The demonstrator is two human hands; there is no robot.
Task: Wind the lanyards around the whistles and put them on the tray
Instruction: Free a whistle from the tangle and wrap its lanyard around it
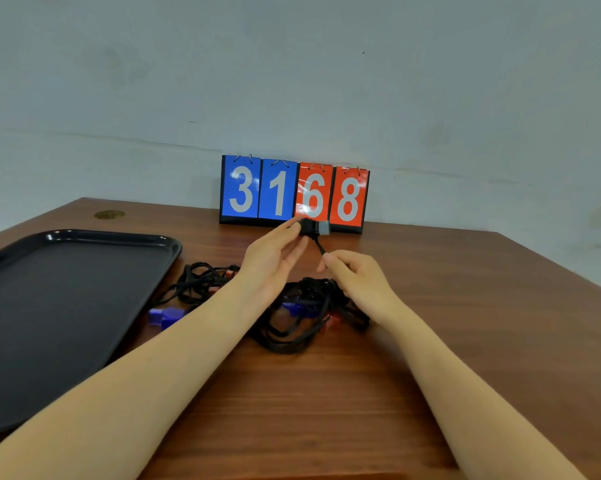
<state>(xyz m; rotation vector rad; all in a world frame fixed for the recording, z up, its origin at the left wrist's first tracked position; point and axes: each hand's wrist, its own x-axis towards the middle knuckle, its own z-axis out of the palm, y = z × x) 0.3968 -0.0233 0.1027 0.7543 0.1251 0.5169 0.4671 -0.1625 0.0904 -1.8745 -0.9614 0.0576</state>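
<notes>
The black tray (67, 306) is cut off by the picture's left edge. Both forearms cover parts of the tangled black lanyards (292, 327). A red whistle (332, 322) among them is blurred and mostly hidden.

Wound whistle (313, 227) between both hands

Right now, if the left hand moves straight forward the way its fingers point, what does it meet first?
Probably the scoreboard at the wall: the left hand, holding the whistle, points at its red 6 card, though depth is unclear.
</notes>
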